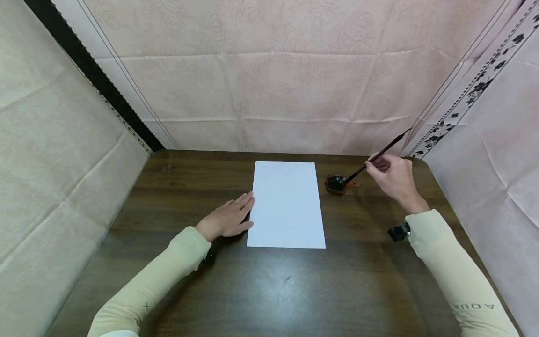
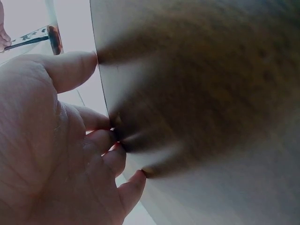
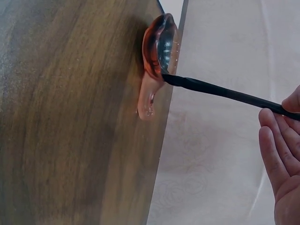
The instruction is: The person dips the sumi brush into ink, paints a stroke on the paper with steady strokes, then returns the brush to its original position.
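Observation:
A blank white sheet of paper [image 1: 287, 206] lies on the table. My left hand [image 1: 229, 216] rests at its left edge with fingers extended, and the fingertips and thumb touch the table beside that edge in the left wrist view. My right hand [image 1: 392, 177] pinches the dark handle of a writing brush [image 1: 381, 152] between thumb and fingers. The brush slants down to the left, its bristle end at the rim of a small reddish-brown ink dish [image 3: 151, 51] holding black ink. The bristles are partly hidden by the dish in the head view.
The dark wooden table [image 1: 278, 290] has rounded far corners. Pale patterned cloth [image 1: 252, 84] hangs behind it and at both sides. The ink dish stands right of the paper, near the far edge. Each wrist wears a black device, the right one [image 1: 399, 231] plainly seen.

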